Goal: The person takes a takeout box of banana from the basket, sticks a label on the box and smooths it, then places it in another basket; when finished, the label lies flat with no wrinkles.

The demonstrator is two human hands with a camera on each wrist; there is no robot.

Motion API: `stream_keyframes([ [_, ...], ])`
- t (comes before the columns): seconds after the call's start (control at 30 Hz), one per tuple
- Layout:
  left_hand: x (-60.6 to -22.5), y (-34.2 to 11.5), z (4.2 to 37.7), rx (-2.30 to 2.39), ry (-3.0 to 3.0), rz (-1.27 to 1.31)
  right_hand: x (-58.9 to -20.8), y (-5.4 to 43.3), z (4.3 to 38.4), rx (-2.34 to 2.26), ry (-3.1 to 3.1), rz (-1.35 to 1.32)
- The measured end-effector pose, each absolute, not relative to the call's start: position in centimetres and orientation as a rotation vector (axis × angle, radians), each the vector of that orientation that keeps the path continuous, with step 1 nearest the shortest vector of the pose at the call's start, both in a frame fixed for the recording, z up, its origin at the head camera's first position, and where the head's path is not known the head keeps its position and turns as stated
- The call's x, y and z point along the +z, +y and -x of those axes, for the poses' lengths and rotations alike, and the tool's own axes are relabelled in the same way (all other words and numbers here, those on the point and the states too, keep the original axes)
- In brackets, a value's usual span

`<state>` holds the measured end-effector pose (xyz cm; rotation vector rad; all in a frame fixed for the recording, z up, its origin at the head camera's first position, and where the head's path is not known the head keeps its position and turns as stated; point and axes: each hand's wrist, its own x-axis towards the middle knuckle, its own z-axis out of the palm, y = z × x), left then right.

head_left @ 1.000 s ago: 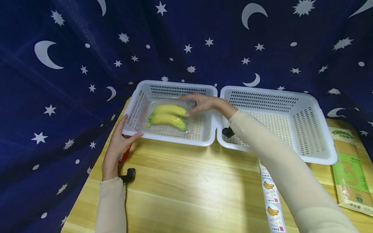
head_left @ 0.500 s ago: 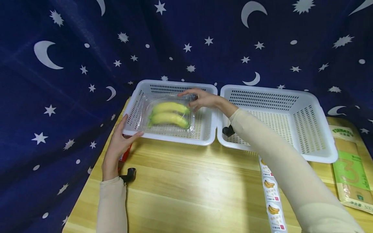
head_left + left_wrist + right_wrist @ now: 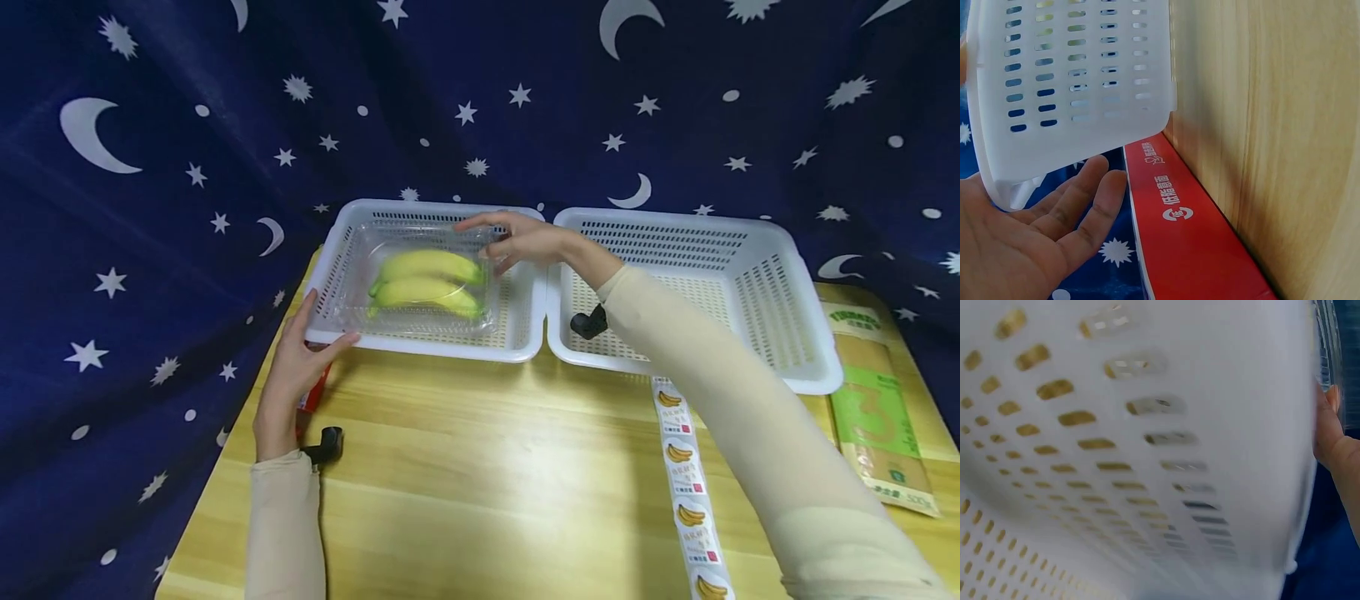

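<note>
A clear plastic clamshell box with two yellow bananas inside is within the left white basket. My right hand holds the box by its right end, with finger and thumb spread along that edge. In the right wrist view, part of this hand appears beyond a basket wall. My left hand touches the left basket's front left corner, thumb along the front rim and fingers at the side. In the left wrist view, the fingers extend loosely beneath that corner.
A second white basket stands to the right, beneath my right forearm. A strip of banana stickers lies in front of it. A package marked 3 lies farther right. A red box is beside my left wrist. Starry cloth hangs behind.
The box of bananas has risen slightly and shifted a little back in the left basket, with my right hand on it. My left hand stays at the corner. The head view has shifted slightly.
</note>
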<state>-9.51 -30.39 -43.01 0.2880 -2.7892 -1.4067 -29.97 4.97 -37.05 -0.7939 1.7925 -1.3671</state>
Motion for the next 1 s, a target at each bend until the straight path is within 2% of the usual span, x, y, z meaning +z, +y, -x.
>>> stream_keyframes([
  [0.5, -42.7, -30.2, 9.4, -1.374, -2.810, -0.280, -32.2, 10.2, 25.0, -1.414, 1.829, 0.760],
  [0.83, -42.5, -30.1, 9.4, -1.422, -2.809, -0.296, -31.6, 12.2, 19.0, -1.405, 1.766, 0.921],
  [1.0, -42.6, -30.1, 9.4, -1.393, -2.784, -0.237, -32.8, 13.3, 16.4, -1.392, 1.830, 0.987],
])
